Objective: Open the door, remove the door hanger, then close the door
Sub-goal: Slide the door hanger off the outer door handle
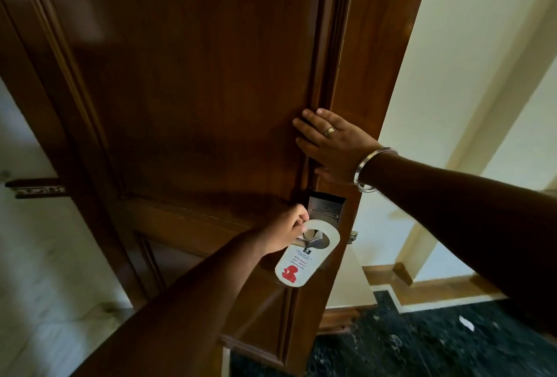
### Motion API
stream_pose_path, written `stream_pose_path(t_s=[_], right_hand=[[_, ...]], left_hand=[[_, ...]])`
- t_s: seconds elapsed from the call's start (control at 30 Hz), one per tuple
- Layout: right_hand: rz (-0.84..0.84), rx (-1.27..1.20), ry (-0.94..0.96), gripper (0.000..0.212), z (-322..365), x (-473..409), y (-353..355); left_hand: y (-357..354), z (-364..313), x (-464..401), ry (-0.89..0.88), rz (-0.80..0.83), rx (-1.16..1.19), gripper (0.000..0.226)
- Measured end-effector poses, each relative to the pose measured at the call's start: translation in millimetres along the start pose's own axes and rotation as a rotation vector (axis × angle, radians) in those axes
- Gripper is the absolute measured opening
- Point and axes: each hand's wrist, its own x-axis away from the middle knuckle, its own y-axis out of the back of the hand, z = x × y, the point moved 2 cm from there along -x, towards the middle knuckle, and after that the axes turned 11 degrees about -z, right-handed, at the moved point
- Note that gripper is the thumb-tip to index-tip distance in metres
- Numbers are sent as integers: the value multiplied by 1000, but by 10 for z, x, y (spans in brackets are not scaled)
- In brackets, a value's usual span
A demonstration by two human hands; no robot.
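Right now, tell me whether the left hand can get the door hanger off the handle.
Probably yes. The left hand already pinches the door hanger at its top loop around the handle, and nothing blocks it; the right hand rests flat on the door above.

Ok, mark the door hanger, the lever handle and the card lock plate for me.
door hanger (294, 268): head view, on the white lower face, by the red print.
lever handle (313, 239): head view, on the metal lever seen through the hanger's hole.
card lock plate (327, 208): head view, on the metal plate above the lever.
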Motion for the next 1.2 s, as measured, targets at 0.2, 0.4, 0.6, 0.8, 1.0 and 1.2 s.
stream_pose_path(t_s=[0.2, 0.4, 0.6, 0.8, 1.0, 1.2], right_hand=[[9, -16, -28, 74, 44, 20, 5], [14, -53, -50, 74, 64, 31, 14], [26, -86, -67, 74, 89, 53, -10], [53, -182, -70, 71, 74, 60, 1], [89, -679, -124, 64, 268, 234, 197], [465, -1303, -554, 38, 653, 976, 81]], left_hand=[[74, -72, -1, -396, 151, -204, 16], [492, 121, -133, -759, 168, -700, 38], [694, 513, -112, -486, 102, -679, 31], [354, 507, 317, -31, -226, 31, 19], [260, 163, 519, 88, -427, 279, 22], [-70, -267, 520, 163, -444, 558, 28]])
